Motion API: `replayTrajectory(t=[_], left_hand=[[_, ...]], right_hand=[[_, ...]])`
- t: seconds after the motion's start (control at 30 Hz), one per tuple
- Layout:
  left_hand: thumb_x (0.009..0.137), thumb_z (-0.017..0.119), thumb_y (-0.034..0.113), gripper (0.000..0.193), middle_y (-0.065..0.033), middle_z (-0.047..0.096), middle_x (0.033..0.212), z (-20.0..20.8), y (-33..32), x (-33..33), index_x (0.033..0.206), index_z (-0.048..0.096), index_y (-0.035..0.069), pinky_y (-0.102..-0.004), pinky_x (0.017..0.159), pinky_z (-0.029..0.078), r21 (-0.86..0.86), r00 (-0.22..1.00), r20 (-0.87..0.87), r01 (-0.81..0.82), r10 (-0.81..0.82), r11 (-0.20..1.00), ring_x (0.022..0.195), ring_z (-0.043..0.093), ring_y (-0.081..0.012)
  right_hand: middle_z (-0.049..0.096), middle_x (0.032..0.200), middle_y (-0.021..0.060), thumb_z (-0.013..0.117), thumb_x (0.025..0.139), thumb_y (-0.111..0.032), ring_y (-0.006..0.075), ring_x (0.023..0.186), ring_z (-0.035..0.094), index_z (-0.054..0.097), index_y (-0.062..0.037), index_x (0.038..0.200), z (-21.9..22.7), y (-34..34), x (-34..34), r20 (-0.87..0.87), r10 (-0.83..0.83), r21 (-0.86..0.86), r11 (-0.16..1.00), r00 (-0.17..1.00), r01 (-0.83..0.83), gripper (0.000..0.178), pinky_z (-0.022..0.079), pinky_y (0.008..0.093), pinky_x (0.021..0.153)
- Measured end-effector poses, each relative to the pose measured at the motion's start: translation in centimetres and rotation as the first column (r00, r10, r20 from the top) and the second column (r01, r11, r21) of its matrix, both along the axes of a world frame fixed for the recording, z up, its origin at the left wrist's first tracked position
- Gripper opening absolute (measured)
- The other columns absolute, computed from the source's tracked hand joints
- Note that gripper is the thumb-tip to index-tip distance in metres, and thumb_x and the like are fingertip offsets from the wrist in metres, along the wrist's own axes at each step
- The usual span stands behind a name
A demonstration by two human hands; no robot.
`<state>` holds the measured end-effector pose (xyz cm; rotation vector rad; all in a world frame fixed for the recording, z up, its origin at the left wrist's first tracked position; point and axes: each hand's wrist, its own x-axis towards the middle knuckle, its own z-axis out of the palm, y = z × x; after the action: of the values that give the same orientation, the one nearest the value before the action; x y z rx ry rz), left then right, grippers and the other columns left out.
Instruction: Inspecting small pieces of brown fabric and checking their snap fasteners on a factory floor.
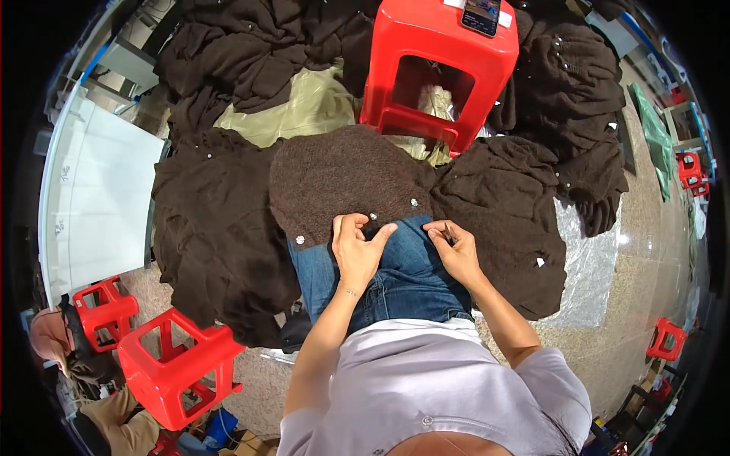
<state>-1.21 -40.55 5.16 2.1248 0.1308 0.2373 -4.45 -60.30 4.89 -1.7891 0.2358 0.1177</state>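
A dark brown knit garment point(342, 171) lies across my lap, its lower edge reaching over my blue jeans point(407, 266). Along that edge sit several small round shiny buttons, one of them the right-hand button point(414, 202). My left hand point(356, 247) rests at the edge beside the middle button point(372, 217); its fingers are bent on the knit and its thumb stands apart. Just past the garment's right corner, my right hand point(458, 252) has thumb and forefinger pinched together over the jeans. Whatever is between those fingertips is too small to make out.
Heaps of brown knitwear lie left point(220, 228) and right point(502, 220). Ahead stands a red stool point(487, 64) bearing a phone point(480, 17). A white panel point(103, 190) is at left, above another red stool point(152, 372). Plastic sheeting point(589, 266) covers floor at right.
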Motion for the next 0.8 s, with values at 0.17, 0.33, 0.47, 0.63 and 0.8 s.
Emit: replayTrajectory(t=[0.17, 0.33, 0.47, 0.63, 0.8], left_hand=[[0.073, 0.086, 0.018, 0.033, -0.0049, 0.054, 0.084, -0.9, -0.5, 0.8, 0.088, 0.063, 0.000, -0.0270, 0.056, 0.044, 0.132, 0.997, 0.075, -0.029, 0.019, 0.991, 0.059, 0.046, -0.0113], [0.086, 0.071, 0.001, 0.007, -0.0011, 0.057, 0.085, -2.3, -0.1, 0.6, 0.083, 0.065, -0.002, -0.0189, 0.061, 0.044, -0.290, 0.998, -0.011, -0.055, 0.054, 0.956, 0.066, 0.054, -0.0054], [0.091, 0.065, 0.000, 0.004, 0.0006, 0.057, 0.084, -3.5, 1.0, -0.2, 0.088, 0.062, -0.001, -0.0191, 0.061, 0.045, -0.364, 1.000, 0.000, -0.027, 0.029, 0.931, 0.068, 0.054, -0.0052], [0.094, 0.061, 0.001, 0.002, -0.0006, 0.059, 0.082, -3.5, 1.3, -0.8, 0.094, 0.059, 0.001, -0.0195, 0.064, 0.046, -0.467, 0.997, -0.080, -0.045, 0.009, 0.883, 0.070, 0.055, -0.0056], [0.095, 0.059, 0.002, 0.002, -0.0011, 0.060, 0.081, -3.5, 1.5, -1.1, 0.095, 0.058, 0.001, -0.0202, 0.068, 0.048, -0.488, 0.999, -0.032, -0.014, -0.002, 0.873, 0.072, 0.057, -0.0068]], right_hand=[[0.065, 0.079, -0.0005, 0.060, 0.093, -0.009, 0.0039, 0.073, 0.054, 0.069, 0.0015, 0.103, -0.2, 0.1, 0.2, -0.009, 0.002, -0.011, 1.000, 1.000, -0.002, 0.017, 0.046, 0.0218, 0.068], [0.062, 0.082, -0.0037, 0.060, 0.095, -0.007, 0.0029, 0.072, 0.048, 0.069, 0.0012, 0.102, -0.6, 0.1, 0.1, -0.001, 0.008, 0.032, 0.999, 1.000, -0.008, 0.014, 0.041, 0.0197, 0.066], [0.062, 0.082, -0.0038, 0.060, 0.095, -0.007, 0.0027, 0.073, 0.048, 0.069, 0.0012, 0.101, -0.4, 0.2, 0.1, 0.000, 0.003, 0.026, 1.000, 1.000, -0.003, 0.014, 0.041, 0.0196, 0.066], [0.061, 0.082, -0.0042, 0.060, 0.095, -0.008, 0.0027, 0.073, 0.048, 0.069, 0.0008, 0.102, -0.6, 0.1, 0.1, 0.017, 0.002, 0.028, 1.000, 1.000, -0.003, 0.014, 0.041, 0.0199, 0.066], [0.060, 0.082, -0.0036, 0.060, 0.095, -0.010, 0.0033, 0.073, 0.048, 0.068, 0.0013, 0.102, -0.4, 0.0, 0.2, 0.015, -0.009, 0.042, 0.999, 1.000, 0.009, 0.015, 0.041, 0.0202, 0.067]])
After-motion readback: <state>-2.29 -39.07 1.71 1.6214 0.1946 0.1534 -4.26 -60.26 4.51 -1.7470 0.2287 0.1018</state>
